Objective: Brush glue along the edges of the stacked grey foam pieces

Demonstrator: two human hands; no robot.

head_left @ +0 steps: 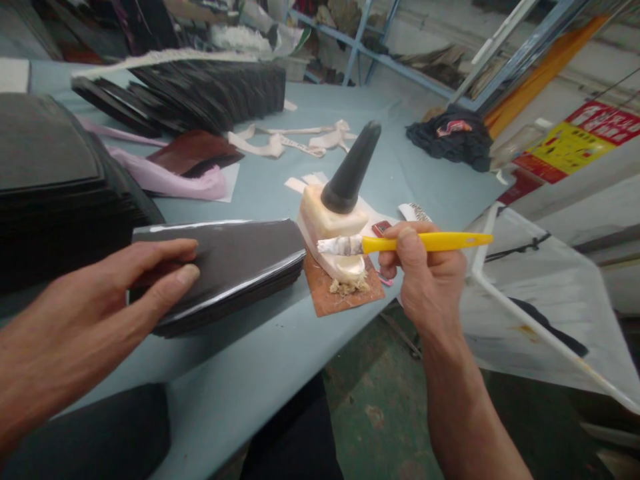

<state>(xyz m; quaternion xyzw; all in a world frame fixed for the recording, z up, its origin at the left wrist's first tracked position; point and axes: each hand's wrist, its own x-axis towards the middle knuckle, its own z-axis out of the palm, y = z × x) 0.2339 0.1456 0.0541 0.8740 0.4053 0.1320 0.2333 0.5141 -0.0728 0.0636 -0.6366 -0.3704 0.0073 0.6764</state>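
Observation:
My right hand grips a paintbrush by its yellow handle. The bristles, coated in white paste, point left over a whitish plastic container with a dark cone standing on top. Pale, crusted residue lies at the container's near end, on a brown sheet. To the left, my left hand rests on a stack of dark grey tapered panels, thumb and index finger extended with a gap between them; its other fingers are mostly hidden. White wet streaks run along the long edges of the top panel.
More dark panels stand in a large pile at left and a fanned row behind. Pink strips, a cream tape and a black cloth lie on the blue table. A white-framed bin stands right, beyond the table edge.

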